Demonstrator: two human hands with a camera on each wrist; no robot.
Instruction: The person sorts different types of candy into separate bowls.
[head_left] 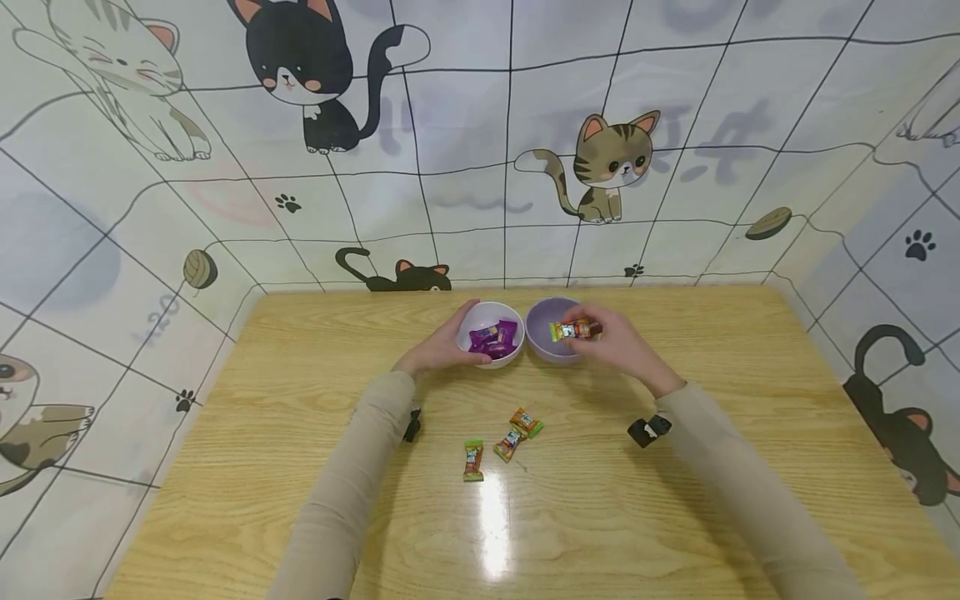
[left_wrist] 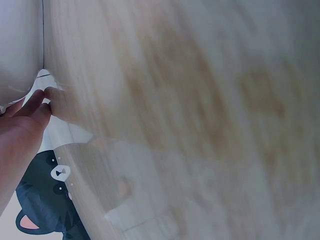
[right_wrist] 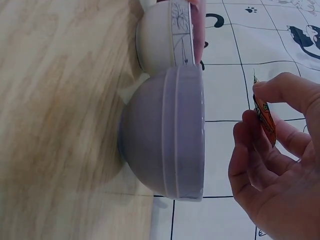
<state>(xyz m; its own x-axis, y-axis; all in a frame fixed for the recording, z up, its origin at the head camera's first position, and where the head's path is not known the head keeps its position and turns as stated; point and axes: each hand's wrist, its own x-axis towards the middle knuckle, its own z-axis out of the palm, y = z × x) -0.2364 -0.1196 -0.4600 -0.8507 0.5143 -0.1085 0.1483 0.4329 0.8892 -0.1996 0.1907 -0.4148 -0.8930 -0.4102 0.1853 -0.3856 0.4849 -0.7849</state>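
Observation:
My left hand (head_left: 447, 343) holds the side of a white bowl (head_left: 486, 310), its thumb at the front rim and the fingers along the far left side. Several purple-wrapped candies (head_left: 497, 340) lie in that bowl. Just to its right stands a lilac bowl (head_left: 542, 335); no candy shows in the part I can see. Over the lilac bowl, my right hand (head_left: 611, 340) pinches an orange-and-green wrapped candy (head_left: 572, 330) between thumb and fingers. In the right wrist view this candy (right_wrist: 265, 117) is held above the bowl's rim, apart from it.
Three more orange-and-green candies lie on the wooden table (head_left: 300, 367): one candy (head_left: 473, 461) apart at the left, another candy (head_left: 508, 443) in the middle, and a third candy (head_left: 527, 422) beside it. A cat-patterned cloth (head_left: 465, 200) rises behind the table.

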